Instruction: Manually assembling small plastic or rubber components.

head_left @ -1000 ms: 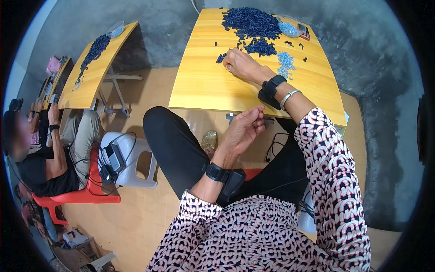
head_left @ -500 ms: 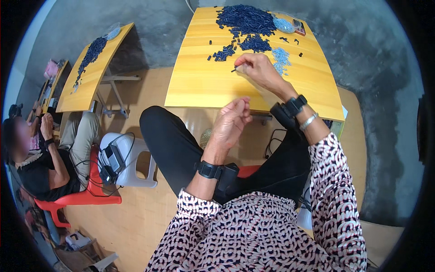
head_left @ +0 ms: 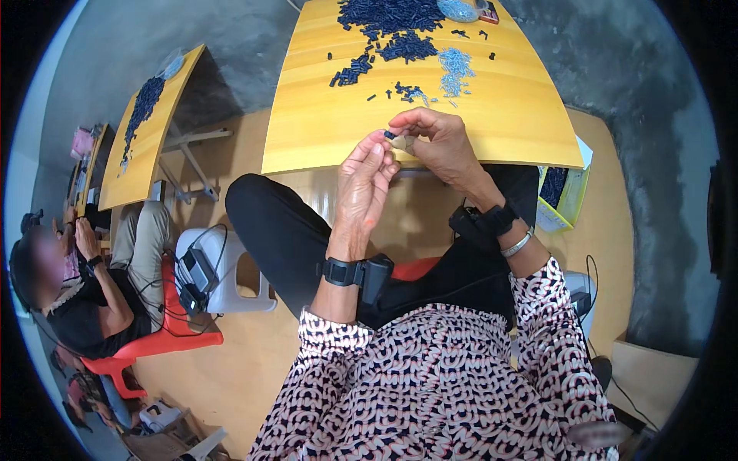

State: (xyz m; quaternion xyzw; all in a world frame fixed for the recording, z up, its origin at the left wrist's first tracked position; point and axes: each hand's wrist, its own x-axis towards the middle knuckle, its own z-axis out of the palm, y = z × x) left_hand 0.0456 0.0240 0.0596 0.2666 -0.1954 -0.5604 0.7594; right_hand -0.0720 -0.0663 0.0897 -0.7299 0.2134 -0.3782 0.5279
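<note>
Just over the near edge of the table, the fingertips of my two hands meet around a small dark cylindrical piece [head_left: 389,134]. My left hand [head_left: 361,180] pinches it from the left between thumb and finger. From the right, my right hand [head_left: 446,150] closes its fingertips against the same piece. Something pale beige shows at the right fingertips; I cannot tell what it is. Beyond the hands, a loose group of dark pieces [head_left: 409,91] and a pile of small clear-bluish pieces [head_left: 455,65] lie on the yellow table [head_left: 323,138].
A large heap of dark pieces [head_left: 388,17] spreads at the table's far side, beside a clear bag of bluish pieces [head_left: 458,9]. A yellow-green crate [head_left: 570,201] stands below on the right. To the left are a white stool [head_left: 257,296] and a seated person [head_left: 96,307].
My right hand has drawn back from over the table toward me, and my left hand has risen to meet it. The view has shifted, with the table higher in it.
</note>
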